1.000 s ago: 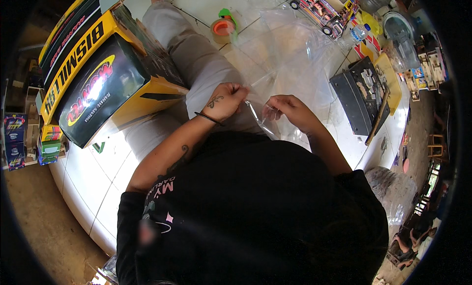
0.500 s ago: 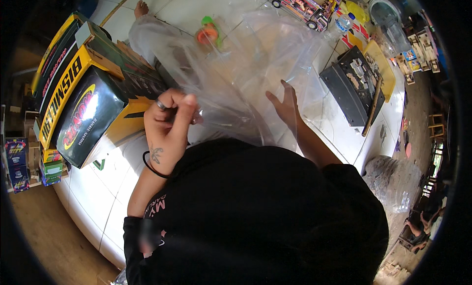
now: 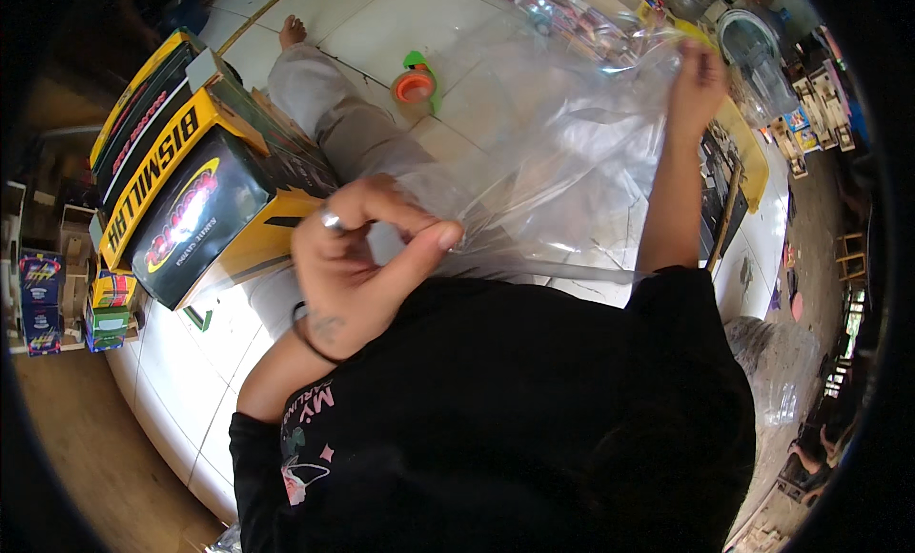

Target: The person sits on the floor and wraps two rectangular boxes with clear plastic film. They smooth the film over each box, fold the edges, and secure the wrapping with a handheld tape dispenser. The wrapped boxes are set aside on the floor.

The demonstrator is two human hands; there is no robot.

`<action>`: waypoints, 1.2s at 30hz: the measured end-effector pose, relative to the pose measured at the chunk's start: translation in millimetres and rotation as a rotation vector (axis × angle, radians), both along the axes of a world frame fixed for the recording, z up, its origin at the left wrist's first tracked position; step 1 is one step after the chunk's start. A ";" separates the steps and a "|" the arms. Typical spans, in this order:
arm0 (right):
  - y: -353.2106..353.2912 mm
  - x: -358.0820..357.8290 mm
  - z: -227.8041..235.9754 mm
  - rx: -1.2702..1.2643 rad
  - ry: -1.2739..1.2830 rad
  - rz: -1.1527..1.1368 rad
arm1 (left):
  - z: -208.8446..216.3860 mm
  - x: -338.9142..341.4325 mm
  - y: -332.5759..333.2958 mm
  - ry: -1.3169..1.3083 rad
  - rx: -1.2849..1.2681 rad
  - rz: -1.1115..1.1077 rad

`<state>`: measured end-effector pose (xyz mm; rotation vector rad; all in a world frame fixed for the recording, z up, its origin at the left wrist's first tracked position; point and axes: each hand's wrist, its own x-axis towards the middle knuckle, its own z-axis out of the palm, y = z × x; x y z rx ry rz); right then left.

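A large clear plastic bag is stretched out over my lap and the white tiled floor. My left hand, wearing a ring and a black wrist band, pinches a near edge of the bag between thumb and forefinger. Farther off to the right, my right hand has its fingers closed on the bag's far right part. Past the bag, an orange tape roll on a green dispenser lies on the tiles, close to my outstretched leg.
Black-and-yellow cardboard boxes stand at the left. To the right are a yellow tray and a dark box partly behind my arm. A toy truck shows through the plastic. Bundled clear plastic lies at the lower right.
My right hand has gone from open fingers near the bag's middle to a closed grip farther out and right. My left hand has moved slightly right, and the bag is spread wider.
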<state>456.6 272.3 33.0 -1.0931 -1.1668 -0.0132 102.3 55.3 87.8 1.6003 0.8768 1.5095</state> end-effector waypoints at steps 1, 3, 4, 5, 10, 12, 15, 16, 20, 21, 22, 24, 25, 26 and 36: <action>4.2 7.1 7.9 0.171 0.023 -0.029 | -10.8 5.8 0.1 -0.080 -0.116 0.019; 5.0 12.2 10.7 0.014 -0.191 -0.098 | -38.5 14.1 6.0 -0.221 -0.257 0.067; -0.5 9.3 6.4 0.035 -0.361 -0.084 | -53.7 15.9 11.8 -0.228 -0.259 0.088; -7.2 2.3 1.0 -0.151 -0.533 -0.164 | -68.5 16.4 17.4 -0.238 -0.274 0.115; -59.9 -73.8 -15.3 -0.289 -0.651 0.056 | -125.9 15.6 37.9 -0.398 -0.634 0.055; -89.3 -113.3 -25.7 -0.497 -0.426 0.504 | -138.5 17.3 42.1 -0.354 -0.637 0.038; -114.1 -162.1 -51.9 -0.747 -0.345 1.014 | -148.7 17.8 44.3 -0.215 -0.619 0.049; -116.5 -168.8 -60.3 -0.795 -0.344 1.067 | -150.9 17.2 44.4 -0.139 -0.580 0.056; -110.2 -175.2 -95.2 -0.953 -0.160 1.175 | -157.4 11.8 42.5 -0.064 -0.576 0.019; -105.5 -170.6 -100.1 -0.946 -0.122 1.170 | -158.7 10.4 42.4 -0.092 -0.576 0.007; -101.6 -162.5 -102.6 -0.881 -0.106 1.158 | -159.8 8.8 42.3 -0.214 -0.596 0.002; -93.5 -142.0 -101.4 -0.763 0.046 0.967 | -161.2 4.9 43.4 -0.468 -0.566 -0.019; -84.9 -124.3 -94.4 -0.721 -0.097 0.783 | -161.3 2.9 44.0 -0.529 -0.613 0.086; -78.2 -107.2 -87.2 -0.754 -0.179 0.599 | -160.7 0.4 44.7 -0.576 -0.640 0.160; -44.0 -99.4 -73.2 -0.786 -0.563 0.613 | -141.5 16.8 31.8 0.006 -0.305 -0.107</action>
